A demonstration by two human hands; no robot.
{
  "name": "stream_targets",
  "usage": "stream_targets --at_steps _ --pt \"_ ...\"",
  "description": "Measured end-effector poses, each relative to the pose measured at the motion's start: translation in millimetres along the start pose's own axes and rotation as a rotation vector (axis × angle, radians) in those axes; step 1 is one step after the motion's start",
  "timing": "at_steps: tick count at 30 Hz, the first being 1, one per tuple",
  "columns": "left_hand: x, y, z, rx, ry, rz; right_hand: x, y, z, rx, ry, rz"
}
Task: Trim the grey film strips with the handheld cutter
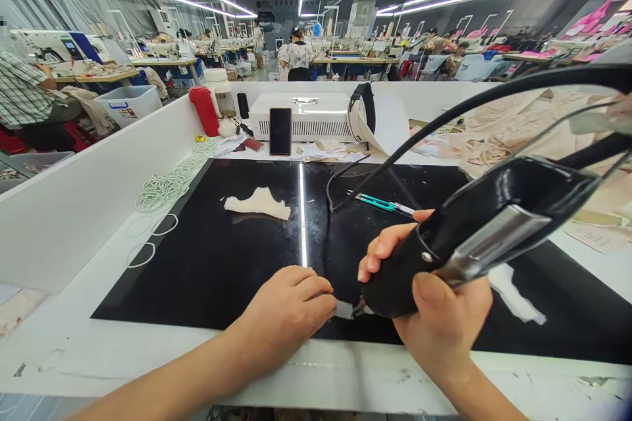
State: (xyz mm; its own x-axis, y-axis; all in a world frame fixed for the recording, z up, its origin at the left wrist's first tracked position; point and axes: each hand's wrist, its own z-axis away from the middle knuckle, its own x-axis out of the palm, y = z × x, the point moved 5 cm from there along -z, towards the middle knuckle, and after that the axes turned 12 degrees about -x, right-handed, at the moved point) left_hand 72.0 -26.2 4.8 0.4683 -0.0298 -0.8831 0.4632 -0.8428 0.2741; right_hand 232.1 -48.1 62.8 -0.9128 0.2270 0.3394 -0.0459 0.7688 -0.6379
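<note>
My right hand [439,316] is wrapped around a black corded hand tool [395,276] with a shiny metal lever on its side. The narrow tip of the tool points down at a black mat [197,276]. Low over the mat, my left hand [291,302] has its fingers curled together at the edge of a small pale strip [344,309]. That strip lies between those fingers and the tool tip; the fingertips themselves are hidden. Farther back on the mat is a cream fabric piece [259,204]. A white fabric piece [516,293] lies right of my right hand.
Turquoise thread snips [378,202] lie near the tool's black cable [444,115]. Pale green cord [165,187] is heaped at left. A phone [280,131] leans against a white vented box [306,112], beside a red bottle [203,110]. Beige fabric [523,125] covers the right.
</note>
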Motion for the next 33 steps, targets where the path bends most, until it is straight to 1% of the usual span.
stream_targets --at_steps 3,6,9,11,13,16,20,26,33 --pt "-7.9 1.3 -0.2 -0.010 0.039 0.007 -3.6 -4.8 -5.7 -0.001 -0.007 0.029" --pt "-22.6 -3.0 5.6 -0.038 0.069 0.027 -5.8 -12.4 -15.9 0.005 -0.038 0.133" --pt "-38.6 -16.5 19.8 -0.119 0.075 0.034 -2.7 -16.6 -24.8 0.026 -0.088 0.170" --pt "-46.8 -28.0 32.6 -0.194 0.076 0.045 3.0 -15.0 -26.4 0.049 -0.114 0.140" --pt "-51.1 -37.8 45.7 -0.274 0.061 0.052 11.3 -10.5 -23.8 0.073 -0.125 0.088" --pt "-51.0 -44.9 60.4 -0.372 0.024 0.066 27.1 -2.4 -16.0 0.075 -0.125 -0.011" --pt "-45.8 -45.0 65.1 -0.448 0.002 0.099 48.9 7.5 -7.2 0.073 -0.143 -0.125" --pt "-41.5 -41.9 60.9 -0.445 0.070 0.183 69.1 16.6 -2.0 0.085 -0.136 -0.168" --pt "-38.1 -43.3 61.5 -0.478 0.059 0.286 84.0 21.2 2.4 0.117 -0.122 -0.231"
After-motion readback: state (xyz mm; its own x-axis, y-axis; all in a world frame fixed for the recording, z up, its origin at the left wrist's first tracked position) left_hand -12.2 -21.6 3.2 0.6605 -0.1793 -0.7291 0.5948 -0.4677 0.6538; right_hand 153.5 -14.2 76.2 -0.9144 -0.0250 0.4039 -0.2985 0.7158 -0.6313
